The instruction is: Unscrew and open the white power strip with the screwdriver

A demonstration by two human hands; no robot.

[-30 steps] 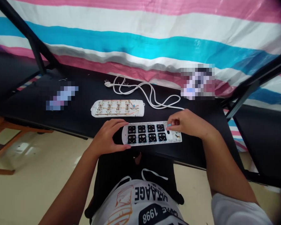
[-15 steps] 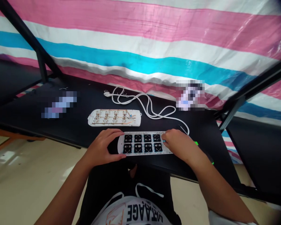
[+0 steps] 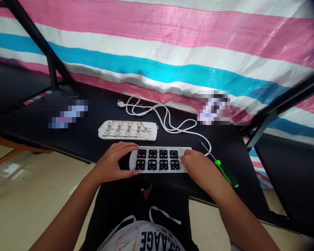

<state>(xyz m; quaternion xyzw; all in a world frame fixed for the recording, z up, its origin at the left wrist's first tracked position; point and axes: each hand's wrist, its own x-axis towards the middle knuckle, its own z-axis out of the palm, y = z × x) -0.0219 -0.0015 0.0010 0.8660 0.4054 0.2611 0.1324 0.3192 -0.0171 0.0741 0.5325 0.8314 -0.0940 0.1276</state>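
A white power strip cover [image 3: 155, 159] lies near the table's front edge, its inside facing up, with two rows of black socket inserts. At its left end, my left hand [image 3: 110, 164] holds it between thumb and fingers. Over the right end, my right hand [image 3: 196, 163] has its fingers curled down against the cover's inside; what they pinch, if anything, is hidden under them. Just behind the cover is the other power strip half [image 3: 128, 130], white, with metal contact strips and a small blue part at its right end.
A white power cord [image 3: 170, 120] with a plug loops across the back of the black table [image 3: 81, 139]. A green and black screwdriver [image 3: 226, 173] lies right of my right hand. Two blurred items sit at left and back right. A striped plastic sheet [image 3: 159, 59] hangs behind.
The cover has shifted slightly left with both hands. My right hand has moved a little left and down, hiding the blue spot by its fingertips, and more of the screwdriver shows.
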